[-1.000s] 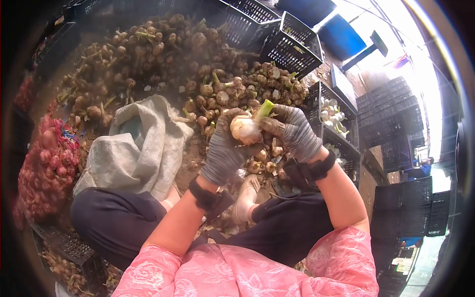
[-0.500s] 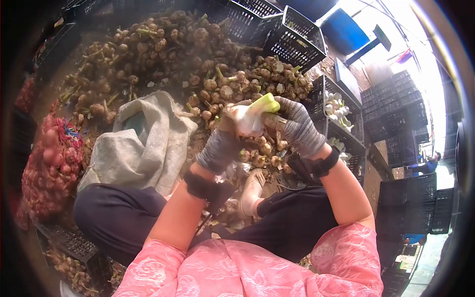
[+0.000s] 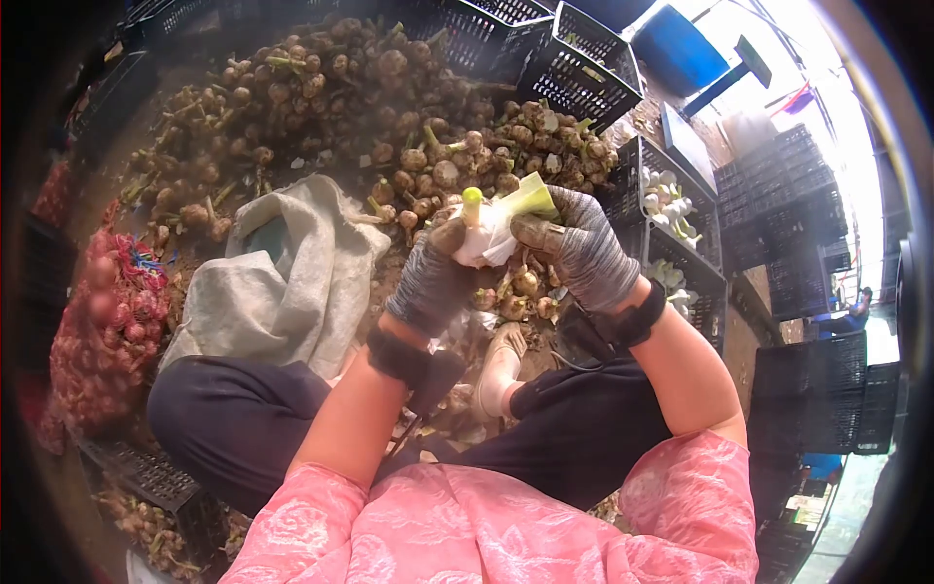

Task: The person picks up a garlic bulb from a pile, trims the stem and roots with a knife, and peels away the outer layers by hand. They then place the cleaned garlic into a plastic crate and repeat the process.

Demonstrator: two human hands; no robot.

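A white garlic bulb (image 3: 484,243) with a cut green stem end (image 3: 472,198) is held in front of me between both hands. My left hand (image 3: 435,271), in a grey glove, is closed around the bulb's left side, with the thumb near the stem. Also gloved in grey, my right hand (image 3: 576,238) pinches the right side, where a pale green outer leaf (image 3: 528,199) stands away from the stem. The fingertips behind the bulb are hidden. Just below lie several unpeeled garlic bulbs (image 3: 523,284).
A large heap of unpeeled garlic (image 3: 292,88) spreads ahead. Crates with white bulbs (image 3: 667,209) stand at right, an open black crate (image 3: 584,73) beyond. A pale cloth sack (image 3: 282,292) lies left, beside a red net bag of bulbs (image 3: 107,331). My legs are folded below.
The pale green outer leaf has come apart from the stem and leans right, so the round cut stem end now shows. Both hands stay at nearly the same place.
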